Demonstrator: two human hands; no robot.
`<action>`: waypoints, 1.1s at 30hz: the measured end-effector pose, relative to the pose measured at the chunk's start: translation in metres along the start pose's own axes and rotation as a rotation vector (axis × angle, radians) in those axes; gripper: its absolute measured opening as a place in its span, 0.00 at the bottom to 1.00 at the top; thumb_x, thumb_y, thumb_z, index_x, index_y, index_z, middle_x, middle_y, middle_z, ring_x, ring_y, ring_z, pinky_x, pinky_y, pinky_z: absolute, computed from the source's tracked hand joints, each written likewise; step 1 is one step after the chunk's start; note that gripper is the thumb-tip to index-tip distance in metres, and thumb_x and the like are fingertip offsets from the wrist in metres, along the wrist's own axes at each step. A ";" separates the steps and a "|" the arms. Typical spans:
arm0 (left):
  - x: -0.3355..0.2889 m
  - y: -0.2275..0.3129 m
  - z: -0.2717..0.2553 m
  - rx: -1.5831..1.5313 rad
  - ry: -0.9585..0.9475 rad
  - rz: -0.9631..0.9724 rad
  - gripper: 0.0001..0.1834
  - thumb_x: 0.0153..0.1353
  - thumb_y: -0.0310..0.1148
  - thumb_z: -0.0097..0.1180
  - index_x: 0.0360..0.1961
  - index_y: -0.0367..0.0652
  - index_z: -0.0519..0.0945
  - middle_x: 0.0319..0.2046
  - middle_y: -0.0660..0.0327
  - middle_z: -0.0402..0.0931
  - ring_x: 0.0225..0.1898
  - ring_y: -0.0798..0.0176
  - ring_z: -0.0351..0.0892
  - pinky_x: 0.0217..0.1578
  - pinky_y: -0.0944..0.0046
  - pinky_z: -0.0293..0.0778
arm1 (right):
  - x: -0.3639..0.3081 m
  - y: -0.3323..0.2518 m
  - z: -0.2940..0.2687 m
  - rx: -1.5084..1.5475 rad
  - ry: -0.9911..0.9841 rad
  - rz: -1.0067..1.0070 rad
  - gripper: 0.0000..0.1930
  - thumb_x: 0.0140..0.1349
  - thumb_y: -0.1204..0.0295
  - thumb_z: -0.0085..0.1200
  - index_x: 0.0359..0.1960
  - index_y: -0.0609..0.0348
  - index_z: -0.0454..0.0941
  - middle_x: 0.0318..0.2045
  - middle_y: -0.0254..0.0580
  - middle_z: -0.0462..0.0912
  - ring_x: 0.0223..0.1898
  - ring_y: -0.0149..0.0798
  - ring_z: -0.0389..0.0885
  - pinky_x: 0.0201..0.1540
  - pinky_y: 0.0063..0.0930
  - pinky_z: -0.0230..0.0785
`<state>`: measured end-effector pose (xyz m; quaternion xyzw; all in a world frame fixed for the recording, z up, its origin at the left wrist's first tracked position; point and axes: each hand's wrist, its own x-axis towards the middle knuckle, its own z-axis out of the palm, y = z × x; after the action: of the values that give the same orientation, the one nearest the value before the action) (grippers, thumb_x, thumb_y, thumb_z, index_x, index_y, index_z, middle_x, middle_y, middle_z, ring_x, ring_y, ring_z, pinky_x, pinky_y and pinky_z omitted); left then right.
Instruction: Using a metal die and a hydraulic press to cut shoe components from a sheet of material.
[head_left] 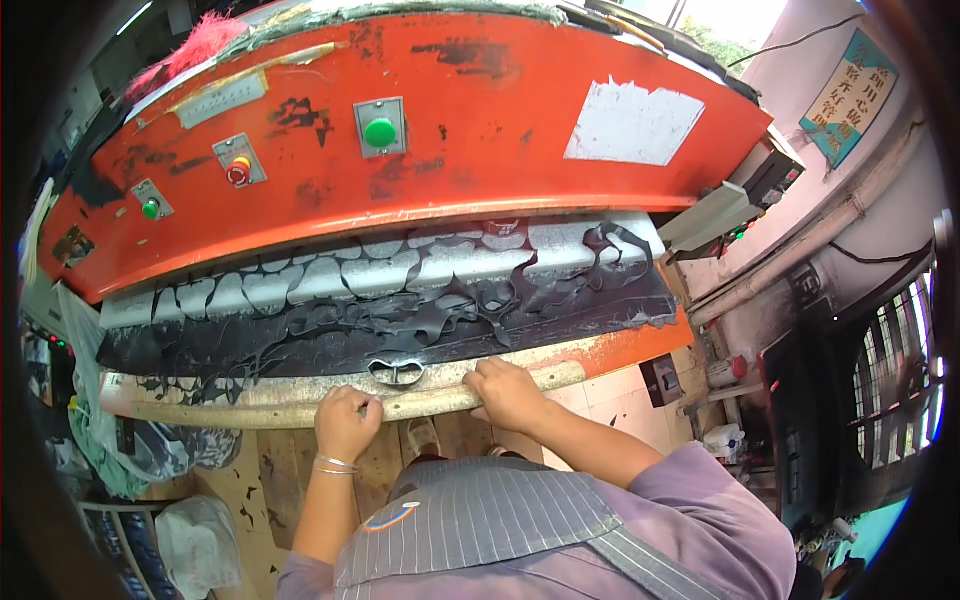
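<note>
Support seems why left hand (347, 424) and right hand (506, 396) are each clamped on the pale front rail (432, 403), the steel cutting die (397, 379) lying between them within reach.

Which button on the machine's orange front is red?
The red button is the middle one, between the small green button at left and the larger green button at right.

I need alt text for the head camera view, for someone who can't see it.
A person's bare left hand and right hand rest at a pale, worn wooden edge before a big orange machine panel with green and red buttons. Beyond them, a small silver metal loop lies near tangled, thin black cut-out scraps.
</note>
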<state>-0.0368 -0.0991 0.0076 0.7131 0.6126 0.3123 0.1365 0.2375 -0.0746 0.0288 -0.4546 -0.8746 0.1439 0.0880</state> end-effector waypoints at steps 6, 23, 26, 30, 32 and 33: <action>-0.001 0.016 -0.014 -0.051 -0.105 -0.098 0.10 0.47 0.36 0.61 0.18 0.39 0.83 0.20 0.54 0.77 0.27 0.48 0.76 0.31 0.54 0.71 | 0.005 0.020 -0.033 0.120 -0.300 -0.105 0.23 0.45 0.59 0.66 0.41 0.57 0.78 0.37 0.48 0.81 0.42 0.50 0.80 0.45 0.40 0.73; 0.054 0.105 0.057 -0.745 -0.134 -0.259 0.26 0.61 0.32 0.59 0.59 0.37 0.69 0.53 0.55 0.73 0.51 0.62 0.75 0.51 0.64 0.72 | 0.110 0.155 -0.070 0.207 0.439 -0.105 0.46 0.36 0.47 0.70 0.55 0.63 0.66 0.50 0.52 0.70 0.52 0.52 0.69 0.54 0.46 0.62; 0.055 0.121 0.089 -0.904 0.083 -0.345 0.32 0.64 0.39 0.57 0.65 0.37 0.61 0.59 0.50 0.66 0.59 0.57 0.69 0.55 0.60 0.70 | 0.082 0.130 -0.068 0.880 0.253 -0.121 0.41 0.39 0.54 0.69 0.54 0.64 0.67 0.48 0.45 0.72 0.52 0.41 0.70 0.58 0.35 0.61; 0.096 0.162 0.151 -0.822 0.238 -0.132 0.29 0.74 0.47 0.34 0.62 0.30 0.62 0.62 0.47 0.59 0.67 0.52 0.55 0.66 0.61 0.49 | 0.027 0.162 -0.064 1.028 0.160 -0.024 0.46 0.43 0.43 0.63 0.56 0.70 0.68 0.53 0.46 0.68 0.57 0.40 0.67 0.61 0.35 0.58; 0.100 0.184 0.163 -1.014 0.308 -0.108 0.28 0.74 0.49 0.31 0.60 0.34 0.60 0.52 0.50 0.63 0.58 0.57 0.62 0.61 0.62 0.56 | 0.016 0.151 -0.073 0.865 0.160 -0.163 0.38 0.50 0.44 0.60 0.50 0.67 0.71 0.42 0.39 0.74 0.44 0.33 0.71 0.49 0.27 0.63; 0.096 0.191 0.162 -1.070 0.329 -0.127 0.29 0.74 0.50 0.31 0.60 0.35 0.59 0.52 0.50 0.64 0.58 0.59 0.63 0.59 0.64 0.58 | 0.013 0.142 -0.073 0.855 0.134 -0.187 0.38 0.51 0.42 0.58 0.49 0.68 0.71 0.40 0.38 0.73 0.42 0.33 0.71 0.47 0.25 0.63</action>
<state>0.2186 -0.0173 0.0200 0.4480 0.4237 0.6779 0.4004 0.3606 0.0259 0.0512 -0.3045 -0.7663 0.4544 0.3371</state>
